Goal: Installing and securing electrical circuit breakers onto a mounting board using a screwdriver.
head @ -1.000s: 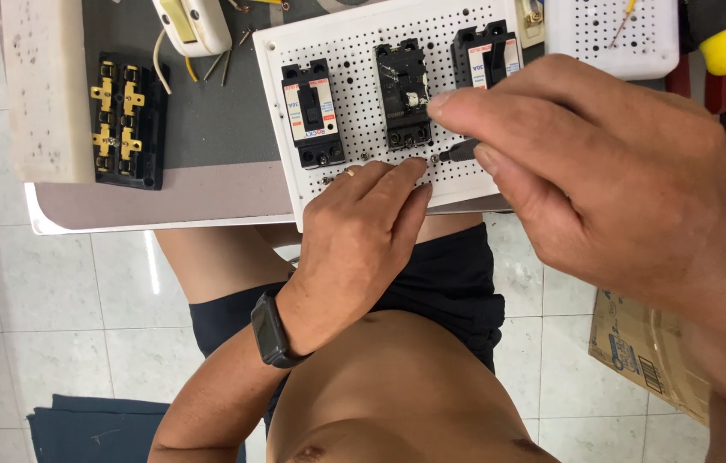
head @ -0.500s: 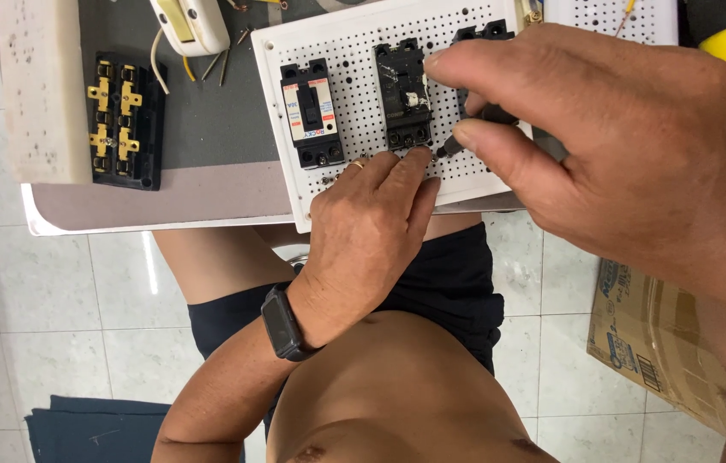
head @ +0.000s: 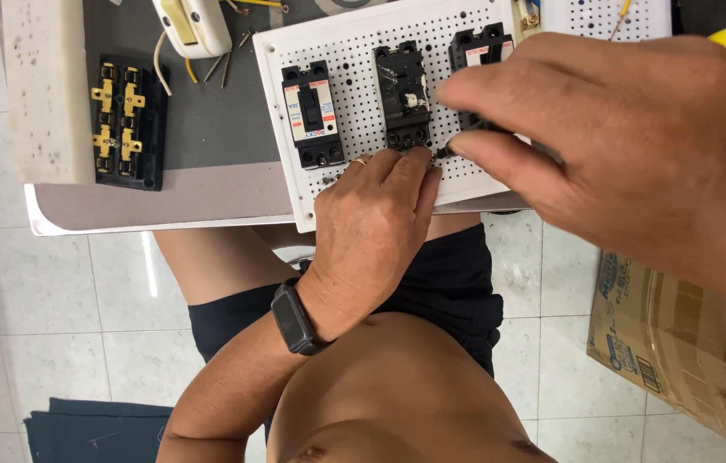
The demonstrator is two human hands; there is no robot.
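1. Seemingly at work on the lower terminals of the middle breaker (head: 403, 94), judging by where both hands meet.
2. Right hand (head: 629, 146): clenched in a pinch on a thin dark tool (head: 500, 135), thumb and forefinger closed round its shaft, tip just past the fingertips and almost touching the left hand's knuckles.
3. Left hand (head: 376, 214): palm down over the near edge of the white perforated board (head: 363, 34), fingers curled, fingertips at the breaker's foot; impossible to tell whether pinching something small or only bracing.
4. Beyond the left hand's fingertips: the middle breaker, upright on the board. To that hand's left: the left breaker (head: 313, 111). Behind the right hand's fingers: the right breaker (head: 483, 47), partly hidden.
5. Next move, as a judgement: calls for a steady tip seated squarely in the terminal, with the left fingers clear of it and the board kept from sliding.
6. Far to the left of the left hand, on the grey tabletop (head: 209, 129): a black terminal block (head: 127, 120) with brass contacts.
7. Containers: only a cardboard box (head: 672, 343) on the floor, below the right hand; contents hidden.
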